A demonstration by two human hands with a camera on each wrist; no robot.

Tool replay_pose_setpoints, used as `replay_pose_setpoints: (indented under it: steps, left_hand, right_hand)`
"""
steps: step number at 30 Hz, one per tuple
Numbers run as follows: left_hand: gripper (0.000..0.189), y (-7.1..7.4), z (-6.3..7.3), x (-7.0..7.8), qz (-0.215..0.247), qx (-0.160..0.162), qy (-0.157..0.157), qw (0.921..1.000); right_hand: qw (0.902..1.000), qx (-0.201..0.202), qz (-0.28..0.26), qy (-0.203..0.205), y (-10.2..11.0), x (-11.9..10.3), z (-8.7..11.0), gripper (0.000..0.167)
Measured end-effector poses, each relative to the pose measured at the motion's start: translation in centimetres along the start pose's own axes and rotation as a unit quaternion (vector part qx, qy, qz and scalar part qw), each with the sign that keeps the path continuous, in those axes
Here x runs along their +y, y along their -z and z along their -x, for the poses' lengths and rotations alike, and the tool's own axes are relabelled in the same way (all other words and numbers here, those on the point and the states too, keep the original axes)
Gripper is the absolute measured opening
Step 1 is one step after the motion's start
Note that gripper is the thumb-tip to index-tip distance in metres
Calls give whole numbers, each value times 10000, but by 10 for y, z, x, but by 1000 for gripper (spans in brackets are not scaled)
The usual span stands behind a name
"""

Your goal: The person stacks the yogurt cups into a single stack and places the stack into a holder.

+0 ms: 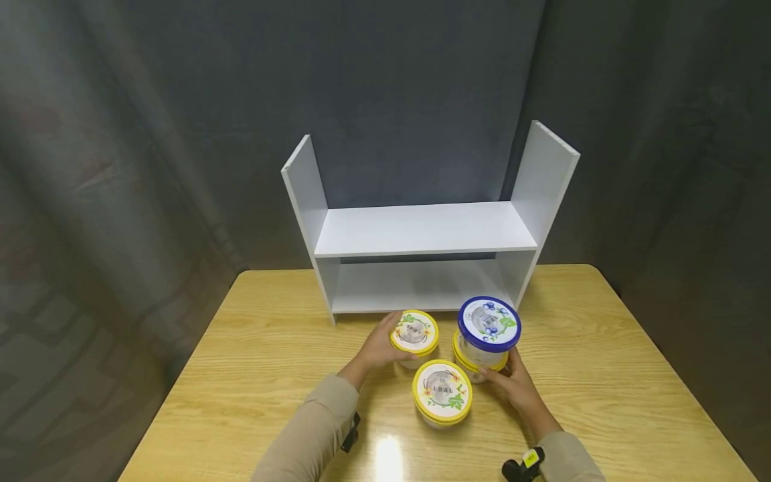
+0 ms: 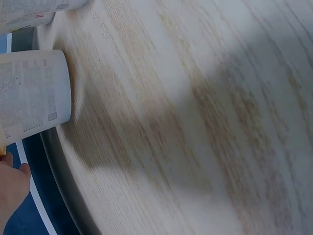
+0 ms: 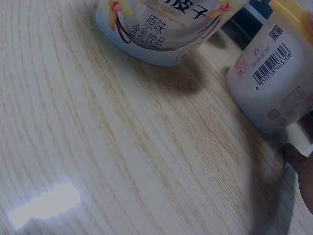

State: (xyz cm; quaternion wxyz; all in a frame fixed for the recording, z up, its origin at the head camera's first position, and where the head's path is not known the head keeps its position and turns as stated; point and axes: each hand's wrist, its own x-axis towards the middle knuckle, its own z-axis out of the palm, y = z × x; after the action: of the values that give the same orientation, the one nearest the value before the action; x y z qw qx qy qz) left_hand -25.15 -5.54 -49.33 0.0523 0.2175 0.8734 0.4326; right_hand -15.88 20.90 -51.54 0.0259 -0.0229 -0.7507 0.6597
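Observation:
My left hand grips a white tub with a yellow lid from its left side, thumb toward the front. In the left wrist view that hand shows beside a white printed tub. Another yellow-lidded tub is held low on its right by my right hand. A blue-lidded tub sits on top of it. The right wrist view shows the thumb near a tub with a barcode. Between the hands, nearer me, stands a third yellow-lidded tub, untouched.
A white two-level shelf with tall side panels stands at the back of the wooden table, just behind the tubs. Grey curtains hang behind and along both sides.

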Motion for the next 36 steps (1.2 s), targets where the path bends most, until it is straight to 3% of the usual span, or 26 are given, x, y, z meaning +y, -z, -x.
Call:
replay_pose_setpoints:
  steps: [14, 36]
  left_hand:
    - [97, 9, 5, 11, 162, 185, 38, 9997]
    - [94, 33, 6, 57, 475, 388, -652, 9960]
  right_hand:
    - [9997, -133, -206, -81, 0, -2, 0, 84]
    - [9996, -124, -256, 92, 0, 0, 0, 83]
